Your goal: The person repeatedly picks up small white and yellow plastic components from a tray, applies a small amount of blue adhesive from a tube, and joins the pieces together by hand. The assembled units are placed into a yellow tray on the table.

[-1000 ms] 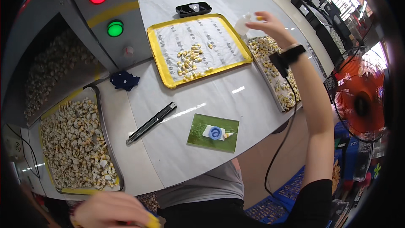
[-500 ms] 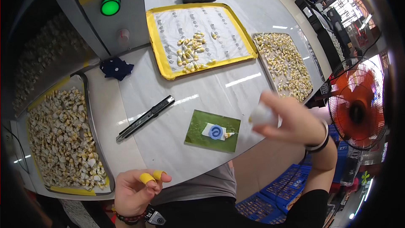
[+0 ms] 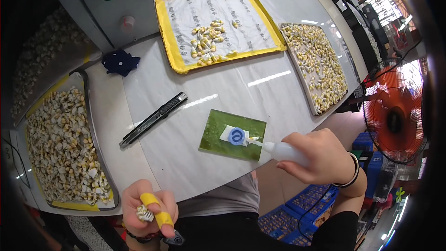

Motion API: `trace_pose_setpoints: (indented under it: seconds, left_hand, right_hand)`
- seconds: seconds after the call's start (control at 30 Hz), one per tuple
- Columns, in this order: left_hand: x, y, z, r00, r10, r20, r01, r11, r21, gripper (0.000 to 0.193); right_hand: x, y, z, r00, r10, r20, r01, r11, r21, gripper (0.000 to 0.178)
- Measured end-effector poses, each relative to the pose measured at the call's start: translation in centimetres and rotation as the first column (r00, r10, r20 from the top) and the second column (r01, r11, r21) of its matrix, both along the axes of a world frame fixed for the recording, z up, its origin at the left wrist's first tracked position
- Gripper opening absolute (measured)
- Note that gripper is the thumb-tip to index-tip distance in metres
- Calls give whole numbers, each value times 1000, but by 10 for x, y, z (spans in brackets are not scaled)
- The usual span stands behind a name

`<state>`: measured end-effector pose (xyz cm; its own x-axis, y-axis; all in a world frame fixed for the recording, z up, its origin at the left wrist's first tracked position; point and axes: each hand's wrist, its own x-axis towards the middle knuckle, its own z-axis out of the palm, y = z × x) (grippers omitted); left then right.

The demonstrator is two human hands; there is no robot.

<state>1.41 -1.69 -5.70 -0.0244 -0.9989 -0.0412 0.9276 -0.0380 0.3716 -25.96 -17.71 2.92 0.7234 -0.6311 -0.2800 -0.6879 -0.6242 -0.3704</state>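
My right hand (image 3: 320, 158) grips a white squeeze bottle (image 3: 288, 153). The bottle's thin nozzle points left and reaches the round blue cap (image 3: 237, 135), which sits on a white patch on a green plate (image 3: 216, 132). Beside the cap, partly behind the nozzle, is a small white-and-yellow piece (image 3: 253, 138). My left hand (image 3: 151, 209), low near the table's front edge, has yellow tape on two fingers. Its fingers are curled around small striped white-and-brown pieces (image 3: 144, 213), whose number I cannot make out.
A black cutter knife (image 3: 153, 120) lies left of the plate. Behind are a yellow-edged tray (image 3: 186, 67) with several small pieces and a fuller tray (image 3: 320, 111). Another full tray (image 3: 100, 151) stands left. An orange fan (image 3: 395, 118) is at right, a dark blue cloth (image 3: 120, 62) by the machine.
My right hand has turned the bottle so its nozzle meets the blue cap. My left hand has curled palm up, showing small pieces in it. The view has shifted slightly.
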Motion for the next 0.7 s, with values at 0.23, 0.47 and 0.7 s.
trace_pose_setpoints:
  seconds: [0.23, 0.47, 0.7]
  left_hand:
    - [-3, -6, -5, 996, 89, -7, -89, 987, -137, 41]
    - [7, -7, -6, 997, -5, -80, -15, 968, -252, 38]
    - [11, -11, -6, 999, -36, 1, 35, 948, -315, 23]
  right_hand:
    - [3, -1, 4, 1000, 28, -14, -28, 1000, -12, 28]
    - [4, -2, 5, 998, 58, -19, -58, 998, -17, 29]
    - [6, -3, 7, 998, 56, -28, -56, 998, 1, 29]
